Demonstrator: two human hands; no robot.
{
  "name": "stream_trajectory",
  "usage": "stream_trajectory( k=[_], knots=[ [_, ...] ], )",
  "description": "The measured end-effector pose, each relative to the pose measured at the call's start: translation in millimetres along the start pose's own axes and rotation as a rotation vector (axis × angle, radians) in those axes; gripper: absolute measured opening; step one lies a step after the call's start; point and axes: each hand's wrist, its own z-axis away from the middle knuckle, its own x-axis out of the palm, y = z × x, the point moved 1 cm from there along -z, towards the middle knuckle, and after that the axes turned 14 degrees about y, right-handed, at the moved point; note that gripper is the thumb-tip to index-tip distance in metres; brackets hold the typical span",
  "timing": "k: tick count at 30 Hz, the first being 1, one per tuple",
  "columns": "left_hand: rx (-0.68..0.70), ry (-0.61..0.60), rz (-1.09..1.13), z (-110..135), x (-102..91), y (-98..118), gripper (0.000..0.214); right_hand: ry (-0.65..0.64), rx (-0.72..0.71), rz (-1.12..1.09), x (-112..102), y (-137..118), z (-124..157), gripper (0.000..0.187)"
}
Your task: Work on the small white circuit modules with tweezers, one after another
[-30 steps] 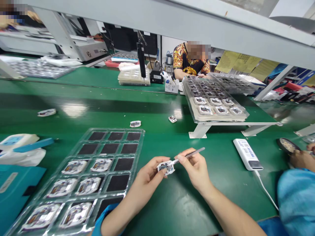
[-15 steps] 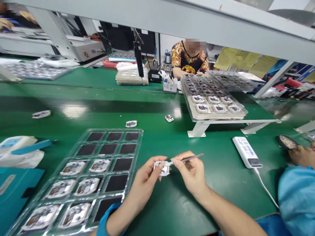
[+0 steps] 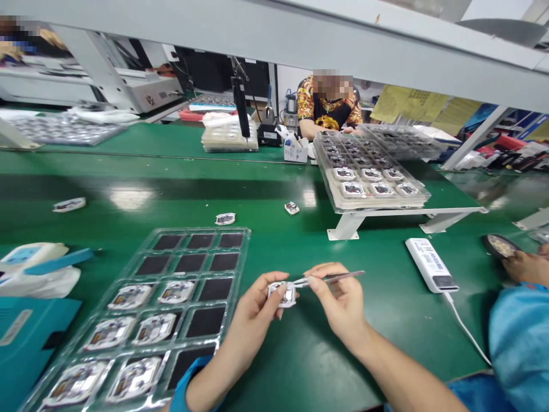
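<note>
Left hand (image 3: 257, 304) gripped a white electronic module (image 3: 282, 294); right hand (image 3: 338, 303) pinched steel tweezers (image 3: 338, 278) against it. Beside the hands: clear plastic tray (image 3: 245, 257), six modules (image 3: 131, 297) in its black-floored pockets.

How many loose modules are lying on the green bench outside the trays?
3: one at far left, one just beyond the clear near tray, one left of the tray stand. The module in the left hand isn't counted; others may be hidden.
</note>
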Motion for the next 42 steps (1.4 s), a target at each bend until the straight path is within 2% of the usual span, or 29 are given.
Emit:
stream_trajectory(
  k=[5,13,18,23,29,42],
  knots=[
    [-0.044,-0.045,0.064,2,-2.3,-2,0.040,-0.007,0.163,-0.037,1,5,-2,0.004],
    [-0.067,-0.074,0.104,4,-0.7,1,0.037,-0.115,0.211,0.053,3,8,-2,0.007],
    [-0.041,-0.058,0.065,4,-1.1,2,0.036,-0.076,0.282,0.055,4,8,-6,0.013],
    [-0.021,-0.067,0.054,4,-1.7,2,0.031,-0.010,0.270,0.043,4,9,-5,0.013],
    [0.036,-0.081,0.017,6,0.2,2,0.025,-0.009,0.229,0.071,3,9,-2,0.013],
    [0.090,-0.093,-0.029,7,1.6,6,0.024,-0.004,0.273,0.057,4,11,-4,0.013]
  ],
)
